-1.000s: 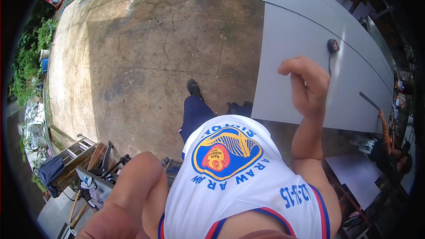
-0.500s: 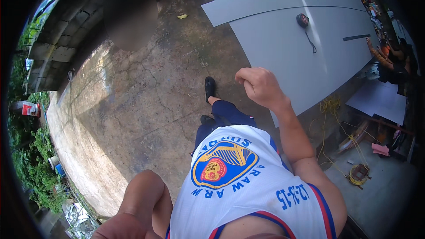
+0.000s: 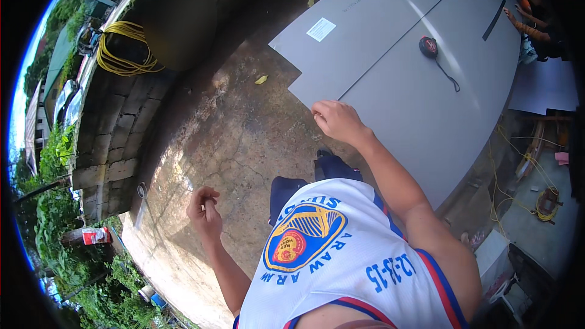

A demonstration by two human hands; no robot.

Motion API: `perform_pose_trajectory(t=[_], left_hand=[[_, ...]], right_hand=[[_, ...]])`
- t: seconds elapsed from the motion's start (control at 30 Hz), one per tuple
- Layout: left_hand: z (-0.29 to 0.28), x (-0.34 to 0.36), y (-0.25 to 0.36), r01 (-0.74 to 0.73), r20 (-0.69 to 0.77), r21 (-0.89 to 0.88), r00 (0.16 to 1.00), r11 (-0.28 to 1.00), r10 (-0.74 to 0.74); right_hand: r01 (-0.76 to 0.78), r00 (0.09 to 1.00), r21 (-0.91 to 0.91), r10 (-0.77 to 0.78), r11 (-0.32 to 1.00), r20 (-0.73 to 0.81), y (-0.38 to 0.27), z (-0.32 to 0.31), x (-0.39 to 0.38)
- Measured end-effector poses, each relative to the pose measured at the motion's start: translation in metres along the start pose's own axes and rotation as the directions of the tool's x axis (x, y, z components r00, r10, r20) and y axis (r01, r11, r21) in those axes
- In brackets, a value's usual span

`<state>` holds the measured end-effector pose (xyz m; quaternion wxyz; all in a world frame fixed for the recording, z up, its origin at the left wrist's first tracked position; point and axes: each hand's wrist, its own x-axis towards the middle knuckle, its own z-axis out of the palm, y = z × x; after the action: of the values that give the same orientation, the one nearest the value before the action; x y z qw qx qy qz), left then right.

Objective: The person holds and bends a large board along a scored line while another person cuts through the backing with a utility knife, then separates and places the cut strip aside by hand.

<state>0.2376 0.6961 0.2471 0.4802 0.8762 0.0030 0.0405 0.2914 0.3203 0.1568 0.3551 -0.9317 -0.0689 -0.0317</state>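
Note:
My right hand point(image 3: 338, 120) is closed, thumb pressed to curled fingers, above the near left edge of a large flat grey sheet point(image 3: 405, 128). What it holds, if anything, is hidden. Low at the left, my left hand point(image 3: 205, 210) hangs over the concrete with its fingers curled and nothing visible in them. On the grey sheet lies a black and red tape measure point(image 3: 428, 47) with a dark wrist strap. Farther right on the sheet is a narrow dark strip point(image 3: 494, 20). A pale paper label point(image 3: 321, 29) sits near the sheet's far left corner.
Another person's hands point(image 3: 518, 20) reach over the sheet's right end. A block wall point(image 3: 122, 122) borders the left, with a yellow coil point(image 3: 125, 49) on top. Yellow cord point(image 3: 496, 176) trails at the right. The cracked concrete floor point(image 3: 244, 128) carries a yellow leaf point(image 3: 261, 79).
The view has turned left, and I have come closer to the grey sheet's left part. My left hand has swung forward into view. My right hand stays closed, now beside the sheet's edge.

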Motion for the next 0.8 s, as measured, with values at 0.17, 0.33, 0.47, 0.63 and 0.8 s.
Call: perform_pose_trajectory(t=[0.17, 0.33, 0.47, 0.63, 0.8], left_hand=[[0.015, 0.044, -0.195, 0.317, 0.218, 0.114, 0.917, 0.942, -0.335], [0.013, 0.089, -0.340, 0.582, 0.467, 0.279, 0.613, 0.764, -0.637], [0.013, 0.179, -0.361, 0.711, 0.463, 0.369, 0.418, 0.599, -0.782], [0.043, 0.328, -0.390, 0.735, 0.500, 0.117, 0.538, 0.668, -0.679], [0.088, 0.474, -0.373, 0.609, 0.594, -0.012, 0.642, 0.793, -0.485]], right_hand=[[-0.244, 0.968, -0.082, 0.239, 0.966, -0.075, 0.026, 0.002, 0.031], [-0.563, 0.816, -0.141, 0.521, 0.814, -0.250, 0.045, 0.032, 0.047], [-0.794, 0.574, -0.092, 0.690, 0.601, -0.442, 0.045, 0.067, 0.047], [-0.940, 0.303, -0.022, 0.801, 0.342, -0.516, 0.040, 0.100, 0.055], [-0.971, -0.096, 0.239, 0.878, 0.021, -0.468, 0.030, 0.114, 0.061]])
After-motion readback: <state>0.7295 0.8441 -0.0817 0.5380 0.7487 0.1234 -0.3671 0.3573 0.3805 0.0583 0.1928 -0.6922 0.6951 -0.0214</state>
